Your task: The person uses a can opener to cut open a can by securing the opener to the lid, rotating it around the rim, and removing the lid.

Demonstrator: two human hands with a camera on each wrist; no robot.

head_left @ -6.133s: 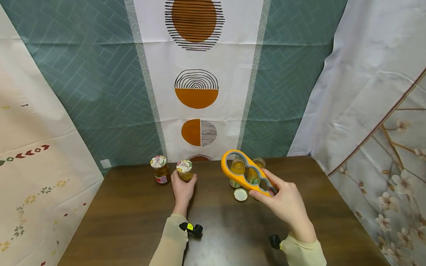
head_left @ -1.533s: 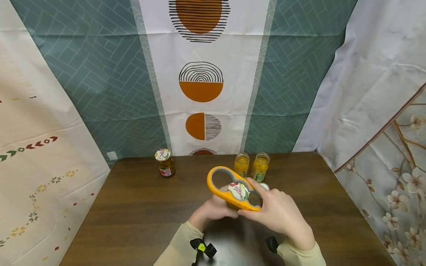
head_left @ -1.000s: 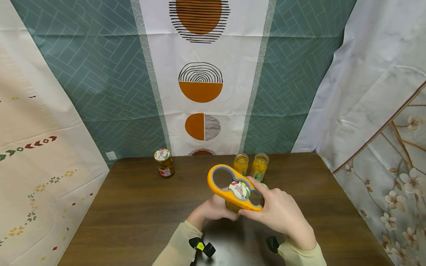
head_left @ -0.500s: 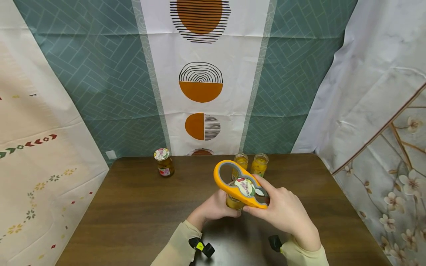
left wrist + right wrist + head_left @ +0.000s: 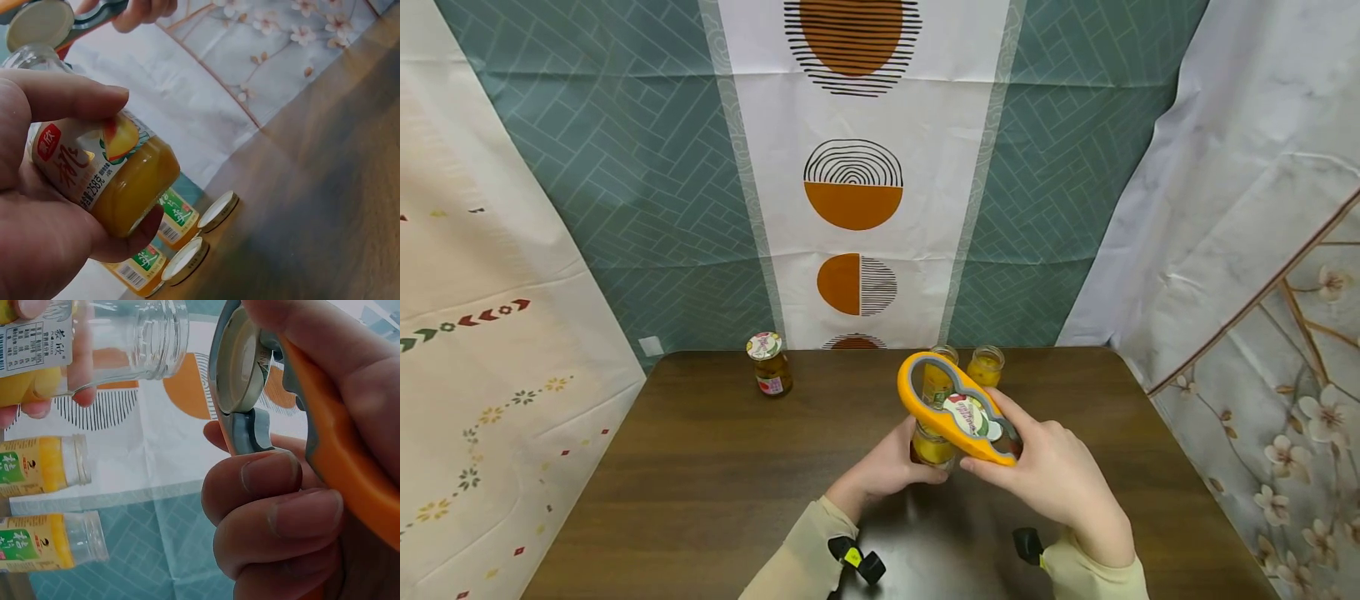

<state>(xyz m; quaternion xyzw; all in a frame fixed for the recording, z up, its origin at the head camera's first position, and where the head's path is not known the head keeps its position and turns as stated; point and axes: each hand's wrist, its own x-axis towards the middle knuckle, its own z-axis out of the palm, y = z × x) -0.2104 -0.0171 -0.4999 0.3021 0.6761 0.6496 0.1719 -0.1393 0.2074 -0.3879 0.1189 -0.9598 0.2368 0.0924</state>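
Observation:
My left hand [image 5: 887, 467] grips a glass jar of yellow peach pieces [image 5: 140, 178] round its body, above the table. The jar's threaded mouth is uncovered and faces the opener in the right wrist view. My right hand [image 5: 1060, 479] holds an orange and grey jar opener [image 5: 340, 444], fingers and thumb wrapped about its narrow end. Seated in one of the opener's grey notches is a metal lid [image 5: 240, 359], pale inside and printed with fruit on top [image 5: 964, 412]. A short gap separates lid and jar mouth in the right wrist view.
Two lidless jars of yellow fruit, a left one [image 5: 937, 385] and a right one [image 5: 987, 367], stand at the table's back. Two loose lids, a farther one [image 5: 219, 211] and a nearer one [image 5: 185, 261], lie beside them. A lidded darker jar [image 5: 769, 367] stands back left. Patterned cloths hang behind.
My left hand has brought the jar from the table's back to the opener. Over the last second, opener and lid have come off the jar, moving up and right.

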